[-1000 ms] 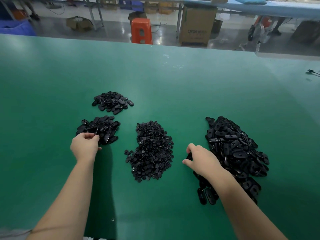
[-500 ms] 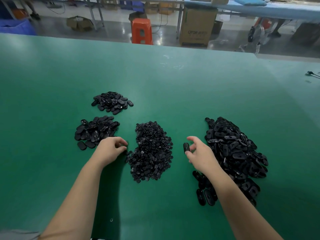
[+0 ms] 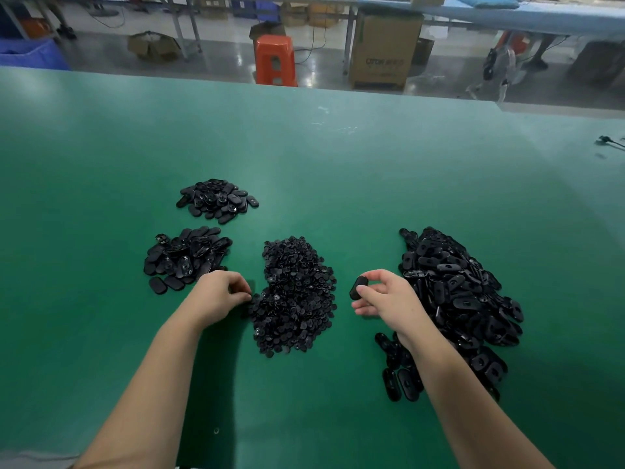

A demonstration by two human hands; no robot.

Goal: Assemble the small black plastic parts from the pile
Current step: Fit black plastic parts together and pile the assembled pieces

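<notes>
Green table (image 3: 338, 164): right hand (image 3: 389, 299) pinches an oval part (image 3: 359, 288); left hand (image 3: 220, 292) fingers curl at the small-parts pile (image 3: 297, 292).

Both bare forearms reach forward from the near edge of the worktop. The left hand (image 3: 221, 294) lies knuckles up, its fingers (image 3: 241, 290) curled down with the tips together. The right hand (image 3: 385, 296) is raised, pinching a small black oval plastic part (image 3: 359, 288) between thumb and forefinger, its other fingers loosely curled.

Bare forearms, grey sleeve (image 3: 33, 460) edge
</notes>
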